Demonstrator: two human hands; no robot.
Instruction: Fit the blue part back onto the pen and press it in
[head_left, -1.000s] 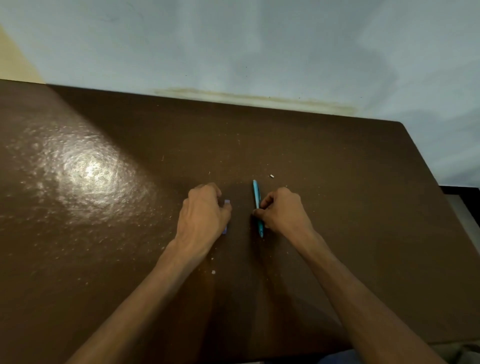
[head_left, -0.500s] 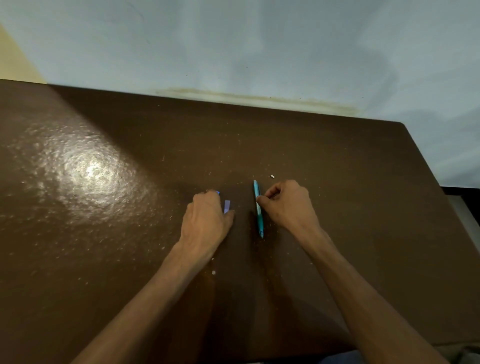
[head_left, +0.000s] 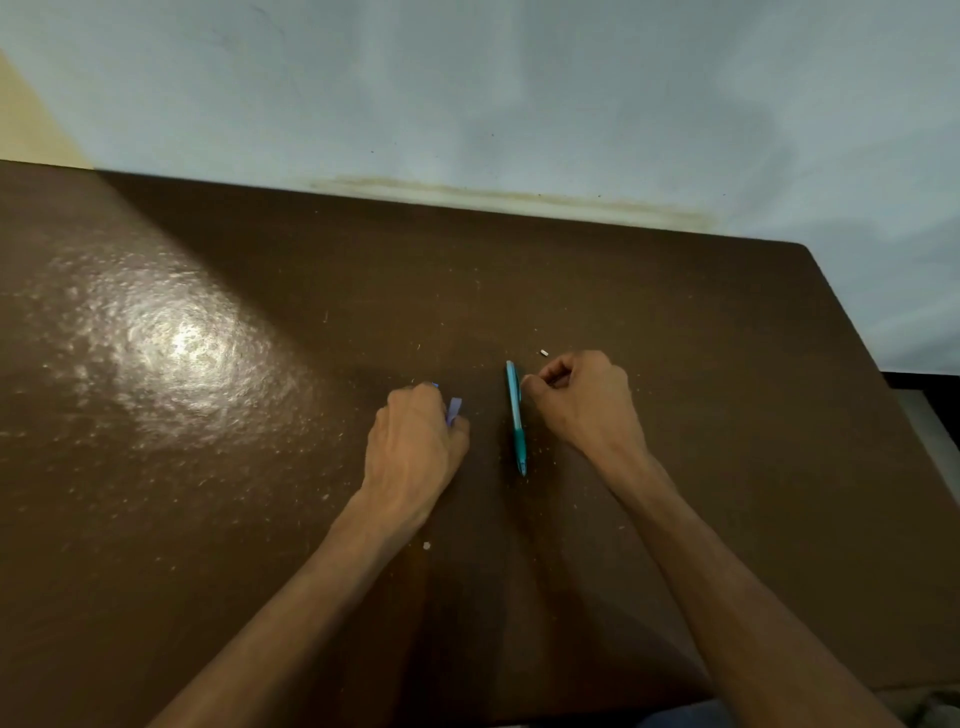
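Note:
A teal pen (head_left: 516, 415) lies flat on the brown table (head_left: 208, 467), its tip pointing toward me. My right hand (head_left: 582, 402) sits just right of the pen's upper end. Its fingers are curled, and the thumb and forefinger tips are close beside the pen barrel; nothing shows between them. My left hand (head_left: 415, 447) rests on the table to the pen's left, fingers curled round a small purple piece (head_left: 454, 410) that sticks out past the knuckles. Most of that piece is hidden by the hand.
A tiny white scrap (head_left: 544, 353) lies just beyond my right hand, and another white scrap (head_left: 427, 545) lies near my left wrist. A pale wall (head_left: 467, 93) rises behind the table's far edge. The table's right edge runs diagonally at the right.
My right hand has slid from the pen's middle up toward its far end and a little right. The pen has stayed in place. My left hand has barely moved, the purple piece showing more.

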